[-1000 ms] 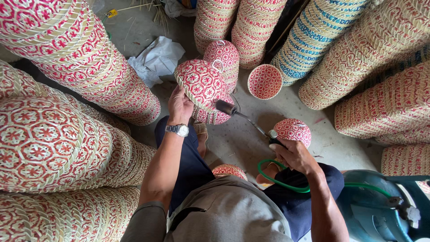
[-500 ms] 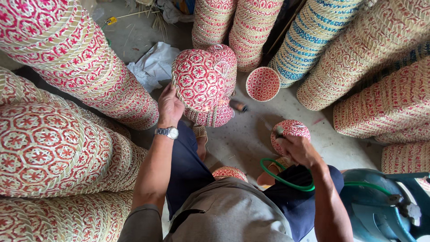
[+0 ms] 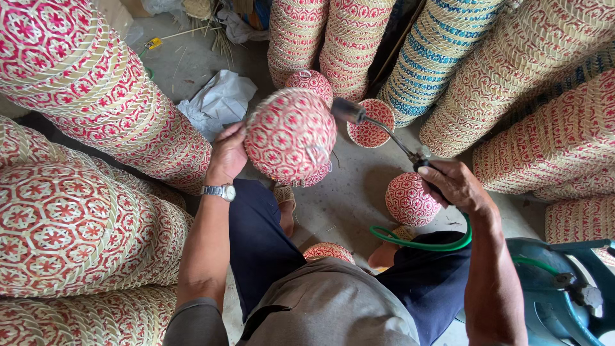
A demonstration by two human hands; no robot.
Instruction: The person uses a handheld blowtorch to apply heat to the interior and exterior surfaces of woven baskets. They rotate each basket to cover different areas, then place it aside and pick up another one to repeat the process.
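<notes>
My left hand [image 3: 229,152], with a wristwatch on the wrist, holds a round woven basket [image 3: 291,135] patterned in red and natural straw, bottom up, at its left rim. My right hand [image 3: 456,186] grips the handle of a gas torch [image 3: 384,131]; its dark nozzle points at the upper right edge of the held basket. A green hose [image 3: 419,244] runs from the torch handle down toward a blue-green gas cylinder [image 3: 557,288] at the lower right. I sit on the concrete floor with my knees apart.
Tall leaning stacks of woven baskets [image 3: 77,90] ring me, red-patterned on the left and right, one blue-patterned stack [image 3: 442,45] at the top. Single small baskets lie on the floor: one upturned [image 3: 410,198], one open [image 3: 370,123], one by my lap [image 3: 328,251]. Crumpled white plastic [image 3: 218,99] lies upper left.
My left hand has lifted the basket off the small pile and turned it toward me. My right hand has raised the torch from the floor basket, so its nozzle is now at the held basket.
</notes>
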